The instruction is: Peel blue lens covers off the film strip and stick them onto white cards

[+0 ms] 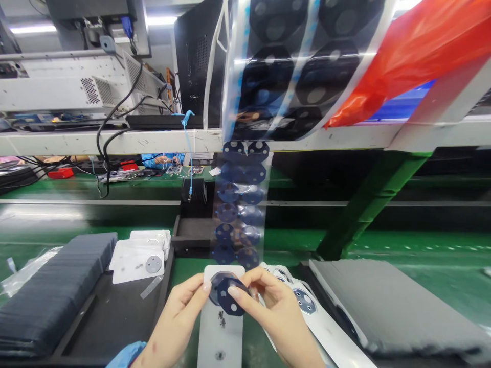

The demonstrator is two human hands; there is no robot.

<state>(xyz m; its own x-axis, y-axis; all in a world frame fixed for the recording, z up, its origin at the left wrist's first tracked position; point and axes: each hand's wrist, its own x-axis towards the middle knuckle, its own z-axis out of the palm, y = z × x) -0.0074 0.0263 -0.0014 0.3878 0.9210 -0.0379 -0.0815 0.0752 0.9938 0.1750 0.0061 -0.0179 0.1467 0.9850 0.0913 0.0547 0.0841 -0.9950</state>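
- A dark blue round sticker (230,296) sits low in the middle of the view, just over the top end of a white oblong plate (221,327); it lies against the plate's dark round window, though whether it is pressed down flat cannot be told
- The right hand (274,312) has its grip closed on the sticker, thumb and forefinger pinching its right edge; the other fingers curl behind
- The left hand (180,317) comes in from the lower left; its thumb tip touches the sticker's left edge and its fingers lie under the plate's top end, so the grip is narrow and steadies the plate; a blue cuff (126,355) shows at the wrist
- The plate lies lengthwise toward the person on the green desk (422,276); small dark marks show on its lower half
- Straight above the hands a clear film strip (240,204) hangs down, carrying two columns of the same blue round stickers; its lower end is just above the plate
- Right of the plate, more white plates with round blue-ringed windows (305,301) lie fanned out, touching a grey foam slab (387,306)
- On the left, a black tray (111,312) holds a stack of dark sheets (49,291) and a small pile of white plates (140,258)
- Further back, a white shelf rail (115,140) with cables crosses the view; red plastic (414,46) hangs at upper right
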